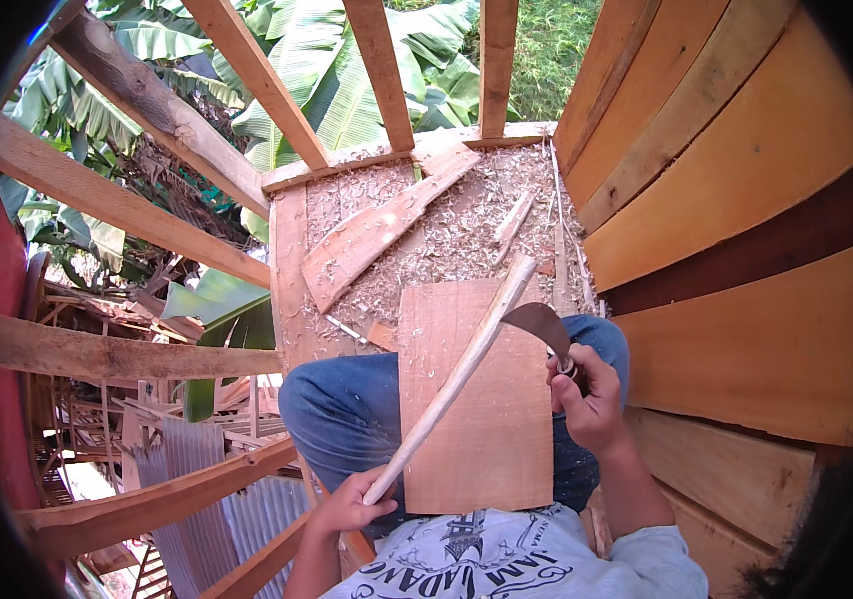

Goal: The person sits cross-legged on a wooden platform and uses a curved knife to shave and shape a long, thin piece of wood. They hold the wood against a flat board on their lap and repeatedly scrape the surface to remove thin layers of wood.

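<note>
A long, pale wooden stick (451,384) slants up to the right across a flat wooden board (481,439) that lies on my lap. My left hand (354,501) is closed around the stick's lower end, near my body. In my right hand (588,394) is the handle of a knife with a broad, curved dark blade (538,324). The blade points left and lies close to the stick's upper part; whether its edge touches the wood I cannot tell. Most of the knife's handle is hidden by my fingers.
Curled shavings (466,220) cover the wooden floor ahead, around a large offcut plank (387,225) and a smaller wood piece (514,225). Wooden rails (127,354) stand at the left and far side, with banana leaves beyond. A plank wall (746,349) rises close on my right.
</note>
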